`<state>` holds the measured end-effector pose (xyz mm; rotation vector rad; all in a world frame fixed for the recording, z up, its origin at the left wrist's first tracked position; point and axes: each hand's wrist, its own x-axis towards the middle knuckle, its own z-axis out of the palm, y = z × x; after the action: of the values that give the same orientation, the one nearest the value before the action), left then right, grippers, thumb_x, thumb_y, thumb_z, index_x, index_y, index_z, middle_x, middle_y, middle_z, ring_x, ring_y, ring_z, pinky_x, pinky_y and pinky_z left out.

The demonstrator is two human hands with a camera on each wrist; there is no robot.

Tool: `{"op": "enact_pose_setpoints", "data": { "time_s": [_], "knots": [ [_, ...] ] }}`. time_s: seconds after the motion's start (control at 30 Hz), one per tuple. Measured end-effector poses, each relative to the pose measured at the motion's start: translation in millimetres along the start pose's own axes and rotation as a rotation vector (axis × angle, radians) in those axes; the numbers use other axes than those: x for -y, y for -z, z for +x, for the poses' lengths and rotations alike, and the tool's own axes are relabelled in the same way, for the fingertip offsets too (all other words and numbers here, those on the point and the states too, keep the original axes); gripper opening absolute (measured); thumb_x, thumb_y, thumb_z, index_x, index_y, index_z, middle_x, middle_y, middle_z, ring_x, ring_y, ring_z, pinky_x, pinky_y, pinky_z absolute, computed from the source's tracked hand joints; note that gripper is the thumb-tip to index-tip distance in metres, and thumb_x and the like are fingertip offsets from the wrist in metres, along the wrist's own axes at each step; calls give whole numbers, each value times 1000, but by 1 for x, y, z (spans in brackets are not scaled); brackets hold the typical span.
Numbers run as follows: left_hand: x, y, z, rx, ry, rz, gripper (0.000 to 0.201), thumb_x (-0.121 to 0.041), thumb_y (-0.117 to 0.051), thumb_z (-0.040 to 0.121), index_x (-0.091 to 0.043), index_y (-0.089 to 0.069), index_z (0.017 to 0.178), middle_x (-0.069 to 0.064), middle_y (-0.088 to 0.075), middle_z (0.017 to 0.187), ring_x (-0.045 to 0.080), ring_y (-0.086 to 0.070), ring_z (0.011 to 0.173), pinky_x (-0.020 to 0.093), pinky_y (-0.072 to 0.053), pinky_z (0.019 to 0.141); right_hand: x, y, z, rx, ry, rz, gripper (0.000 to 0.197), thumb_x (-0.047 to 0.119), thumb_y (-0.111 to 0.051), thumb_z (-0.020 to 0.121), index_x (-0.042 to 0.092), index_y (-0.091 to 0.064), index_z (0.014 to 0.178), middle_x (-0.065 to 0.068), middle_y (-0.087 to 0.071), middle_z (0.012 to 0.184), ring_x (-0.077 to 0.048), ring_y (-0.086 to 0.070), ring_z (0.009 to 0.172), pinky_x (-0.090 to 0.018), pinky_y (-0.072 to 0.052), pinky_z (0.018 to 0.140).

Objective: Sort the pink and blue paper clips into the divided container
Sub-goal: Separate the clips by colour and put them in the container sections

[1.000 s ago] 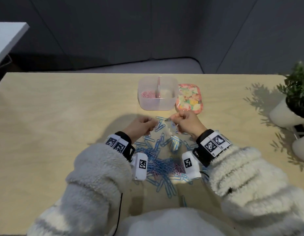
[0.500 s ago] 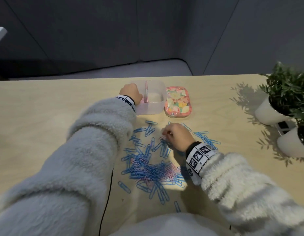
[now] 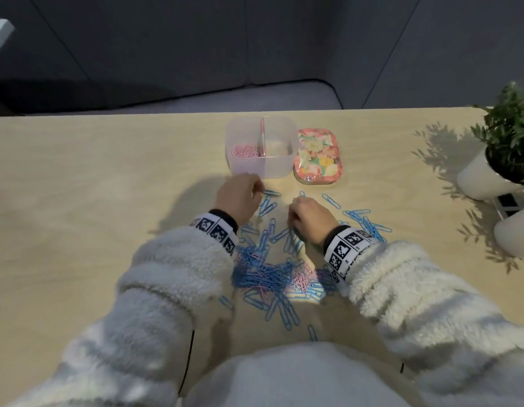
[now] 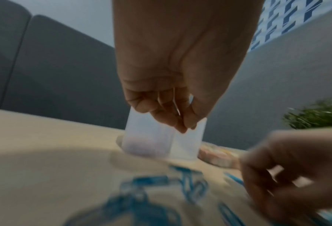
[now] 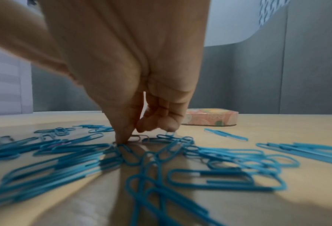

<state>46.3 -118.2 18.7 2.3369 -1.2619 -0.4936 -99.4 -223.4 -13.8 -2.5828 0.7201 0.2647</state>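
While the divided container (image 3: 260,160) stands at upper centre of the head view on the table (image 3: 78,186), both hands sit just below it. The left hand (image 3: 239,199) hovers just below the container's near wall, fingers loosely curled, holding nothing visible. The right hand (image 3: 309,217), at frame centre, presses thumb and curled fingers down onto the blue paper clips (image 5: 190,165); whether one is pinched cannot be told. Pink paper clips (image 3: 243,150) fill the container's left compartment. A mixed pile lies lower centre, between the wrists. A floral tin (image 3: 318,155) adjoins the container's right.
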Motion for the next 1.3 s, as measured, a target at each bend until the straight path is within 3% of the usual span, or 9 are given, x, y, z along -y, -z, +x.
{"op": "enact_pose_setpoints", "data": {
  "time_s": [0.13, 0.3, 0.4, 0.57, 0.77, 0.93, 1.1, 1.23, 1.3],
  "knots": [
    [8, -34, -28, 193, 76, 32, 16, -27, -60, 82, -17, -59, 94, 2, -64, 95, 24, -59, 90, 35, -47, 79, 2, -3, -6, -76, -35, 238, 12, 3, -45, 83, 9, -53, 89, -13, -62, 93, -29, -56, 87, -37, -47, 75],
    [23, -39, -38, 216, 80, 112, 17, -26, -63, 82, -14, -59, 94, 7, -66, 100, 27, -61, 92, 37, -50, 79, 20, -9, -4, -52, -190, 705, 24, 5, -42, 89, 12, -55, 70, 1, -47, 61, -12, -41, 55, -19, -33, 49],
    [26, -35, -37, 161, 92, 101, 18, -24, -62, 83, -13, -60, 97, 7, -64, 102, 26, -60, 95, 38, -50, 82, 23, -14, -3, -44, -156, 525, 5, 15, -55, 85, 11, -58, 82, 3, -51, 62, -14, -45, 59, -26, -36, 63],
    [9, -45, -33, 168, 54, 73, 17, -23, -57, 85, -15, -60, 99, 6, -64, 103, 27, -59, 97, 39, -50, 84, 19, -20, 0, -40, -210, 307, 16, 23, -62, 83, 16, -56, 96, -8, -67, 95, -28, -60, 91, -34, -45, 77],
    [0, -57, -29, 204, 4, 45, 16, -16, -52, 85, -15, -59, 99, 7, -64, 103, 26, -59, 97, 38, -48, 83, 2, -16, -5, -79, -273, 423, 8, 13, -65, 79, 14, -60, 85, -2, -56, 69, -24, -55, 74, -26, -37, 66],
    [-7, -61, -28, 180, -9, 28, 21, -31, -56, 85, -14, -58, 97, 8, -62, 103, 26, -57, 96, 38, -47, 83, -4, -13, -12, -85, -309, 520, 7, 9, -64, 79, 12, -59, 75, -7, -59, 61, -23, -56, 55, -31, -47, 60],
    [-17, -65, -25, 229, 14, 9, 21, -29, -62, 81, -16, -59, 97, 8, -61, 106, 26, -58, 98, 40, -48, 87, 1, -16, -12, -105, -356, 434, 13, 9, -56, 75, 11, -61, 64, -14, -70, 76, -30, -65, 75, -38, -55, 71],
    [-10, -60, -23, 271, 40, -20, 14, -19, -61, 82, -14, -62, 95, 7, -64, 104, 25, -60, 97, 37, -49, 85, -1, -15, -12, -57, -414, 346, 30, 13, -60, 78, 14, -46, 51, -14, -61, 72, -31, -59, 74, -30, -44, 65],
    [-5, -57, -23, 262, 63, -59, 14, -13, -58, 83, -11, -62, 96, 9, -65, 103, 27, -60, 97, 32, -46, 82, -8, -10, -15, -63, -433, 339, 24, 15, -60, 78, 12, -53, 56, -15, -65, 73, -32, -63, 77, -30, -44, 66]
  ]
}}
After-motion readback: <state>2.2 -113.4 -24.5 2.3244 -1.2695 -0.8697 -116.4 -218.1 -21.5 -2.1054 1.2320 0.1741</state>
